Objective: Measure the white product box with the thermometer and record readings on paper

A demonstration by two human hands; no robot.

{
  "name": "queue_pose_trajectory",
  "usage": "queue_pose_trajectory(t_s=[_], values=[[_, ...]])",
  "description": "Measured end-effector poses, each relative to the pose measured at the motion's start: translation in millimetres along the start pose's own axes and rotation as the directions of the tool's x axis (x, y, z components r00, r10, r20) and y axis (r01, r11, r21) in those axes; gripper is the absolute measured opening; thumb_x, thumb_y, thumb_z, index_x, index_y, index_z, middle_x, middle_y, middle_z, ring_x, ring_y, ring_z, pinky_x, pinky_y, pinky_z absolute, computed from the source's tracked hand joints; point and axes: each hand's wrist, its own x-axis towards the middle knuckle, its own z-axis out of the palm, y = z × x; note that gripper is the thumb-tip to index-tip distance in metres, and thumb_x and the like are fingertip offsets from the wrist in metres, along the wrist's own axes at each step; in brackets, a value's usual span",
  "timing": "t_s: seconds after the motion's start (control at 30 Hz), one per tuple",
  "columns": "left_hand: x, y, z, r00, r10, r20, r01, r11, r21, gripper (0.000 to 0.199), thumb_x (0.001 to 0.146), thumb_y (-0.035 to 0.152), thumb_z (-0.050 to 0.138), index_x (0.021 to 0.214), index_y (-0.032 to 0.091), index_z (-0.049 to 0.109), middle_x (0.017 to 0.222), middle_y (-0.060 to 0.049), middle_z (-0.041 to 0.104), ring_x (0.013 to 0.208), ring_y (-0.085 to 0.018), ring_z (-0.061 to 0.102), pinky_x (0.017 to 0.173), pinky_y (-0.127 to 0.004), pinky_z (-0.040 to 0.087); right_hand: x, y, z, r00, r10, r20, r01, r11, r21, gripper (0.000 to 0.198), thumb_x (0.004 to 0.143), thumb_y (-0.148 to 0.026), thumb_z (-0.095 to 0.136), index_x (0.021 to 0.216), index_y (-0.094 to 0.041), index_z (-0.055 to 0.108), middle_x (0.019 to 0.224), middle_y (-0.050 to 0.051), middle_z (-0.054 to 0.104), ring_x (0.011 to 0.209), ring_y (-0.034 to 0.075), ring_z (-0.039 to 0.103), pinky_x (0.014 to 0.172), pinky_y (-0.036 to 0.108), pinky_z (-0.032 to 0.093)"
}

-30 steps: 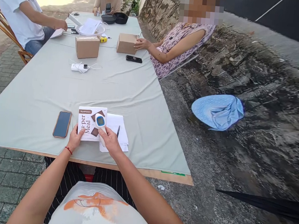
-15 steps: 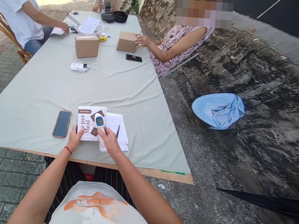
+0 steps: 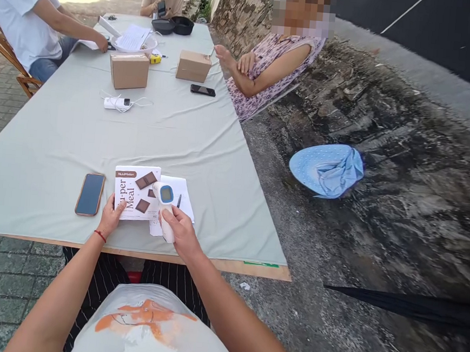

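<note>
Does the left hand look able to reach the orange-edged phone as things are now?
Probably yes: the phone lies just beside the left hand with nothing visible between them, though this hand holds the white box.

I count two cartons (image 3: 128,71), plus two phones (image 3: 90,194) toward the near and right edges of the table (image 3: 148,136). There's one white box (image 3: 135,194), one thermometer (image 3: 165,200), one blue hat (image 3: 325,170) and three other people (image 3: 263,72).

On the table (image 3: 205,141), a phone (image 3: 90,194) lies left of the snack box (image 3: 136,190); the thermometer (image 3: 167,194) is right of it, over papers (image 3: 186,207) with a pen (image 3: 179,200) on them. Far off stand 2 cartons (image 3: 129,73).
</note>
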Motion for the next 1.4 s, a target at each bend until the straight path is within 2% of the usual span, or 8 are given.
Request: queue_pose_trajectory(t_s=[0.47, 0.63, 0.77, 0.9, 1.07, 1.2, 1.33, 1.4], values=[[4.4, 0.6, -4.4, 1.0, 0.009, 0.021, -0.01, 0.999, 0.044, 0.075, 0.08, 0.07, 0.058, 0.129, 0.013, 0.055, 0.131, -0.017, 0.063, 0.124, -0.035, 0.057, 0.106, -0.049, 0.045, -31.7, -29.7, -35.4, 0.998, -0.023, -0.051, 0.025, 0.999, 0.035, 0.04, 0.07, -0.058, 0.072, 0.077, -0.02, 0.061, 0.064, -0.002, 0.055, 0.06, 0.013, 0.047, 0.062, 0.028, 0.044], [2.5, 0.4, -3.3, 1.0, 0.014, 0.021, -0.015, 0.999, 0.049, 0.078, 0.078, 0.072, 0.058, 0.128, 0.012, 0.055, 0.129, -0.018, 0.064, 0.121, -0.034, 0.06, 0.104, -0.048, 0.046, -3.4, -4.7, -73.5, 0.975, -0.089, -0.202, 0.055, 0.984, -0.169, 0.051, 0.067, -0.057, 0.072, 0.098, -0.018, 0.065, 0.093, 0.005, 0.07, 0.083, 0.021, 0.061, 0.078, 0.034, 0.049], [0.3, 2.3, -2.0, 0.999, 0.023, 0.031, -0.025, 0.999, 0.044, 0.079, 0.078, 0.073, 0.058, 0.128, 0.012, 0.054, 0.128, -0.018, 0.065, 0.118, -0.034, 0.061, 0.101, -0.046, 0.049, 29.6, 28.9, -125.6, 0.858, -0.144, -0.492, -0.174, 0.821, -0.544, 0.059, 0.063, -0.054, 0.07, 0.107, -0.015, 0.066, 0.107, 0.013, 0.07, 0.098, 0.028, 0.061, 0.089, 0.041, 0.047], [-2.3, 5.1, -0.2, 0.999, 0.026, 0.028, -0.028, 0.998, 0.057, 0.078, 0.078, 0.073, 0.057, 0.127, 0.012, 0.054, 0.128, -0.019, 0.065, 0.119, -0.033, 0.061, 0.102, -0.046, 0.049, 42.5, 57.8, -165.5, 0.795, -0.209, -0.57, -0.378, 0.565, -0.734, 0.053, 0.071, -0.049, 0.064, 0.113, -0.016, 0.064, 0.114, 0.016, 0.067, 0.106, 0.031, 0.059, 0.09, 0.042, 0.045], [-6.6, 10.1, 3.7, 0.997, 0.053, 0.055, -0.056, 0.998, 0.042, 0.074, 0.08, 0.071, 0.056, 0.126, 0.013, 0.054, 0.128, -0.017, 0.065, 0.119, -0.032, 0.062, 0.101, -0.044, 0.05, 34.9, 73.0, -185.9, 0.801, -0.262, -0.538, -0.403, 0.429, -0.809, 0.053, 0.073, -0.047, 0.065, 0.115, -0.015, 0.061, 0.114, 0.018, 0.064, 0.108, 0.033, 0.055, 0.093, 0.046, 0.043], [-7.1, 12.9, 6.7, 0.993, 0.077, 0.087, -0.081, 0.996, 0.037, 0.072, 0.082, 0.071, 0.055, 0.126, 0.013, 0.055, 0.129, -0.017, 0.065, 0.118, -0.03, 0.062, 0.1, -0.041, 0.051, 29.5, 68.7, -174.9, 0.736, -0.48, -0.478, -0.301, 0.401, -0.866, 0.051, 0.077, -0.046, 0.063, 0.116, -0.014, 0.057, 0.118, 0.02, 0.06, 0.11, 0.033, 0.052, 0.094, 0.049, 0.042], [-6.8, 13.6, 9.5, 0.987, 0.122, 0.105, -0.125, 0.992, 0.016, 0.073, 0.082, 0.071, 0.054, 0.127, 0.013, 0.055, 0.127, -0.016, 0.066, 0.117, -0.029, 0.062, 0.099, -0.04, 0.051, 38.3, 60.0, -131.3, 0.908, -0.267, -0.321, -0.153, 0.503, -0.85, 0.038, 0.086, -0.045, 0.053, 0.111, -0.016, 0.056, 0.092, 0.008, 0.066, 0.084, 0.022, 0.06, 0.083, 0.038, 0.048], [-7.4, 13.2, 10.8, 0.987, 0.129, 0.097, -0.13, 0.991, 0.009, 0.074, 0.082, 0.072, 0.055, 0.127, 0.013, 0.055, 0.127, -0.016, 0.066, 0.116, -0.029, 0.062, 0.099, -0.039, 0.05, 45.7, 56.9, -105.9, 0.951, -0.134, -0.278, -0.198, 0.426, -0.883, 0.04, 0.086, -0.049, 0.055, 0.11, -0.018, 0.057, 0.089, 0.007, 0.068, 0.082, 0.023, 0.062, 0.08, 0.037, 0.047]])
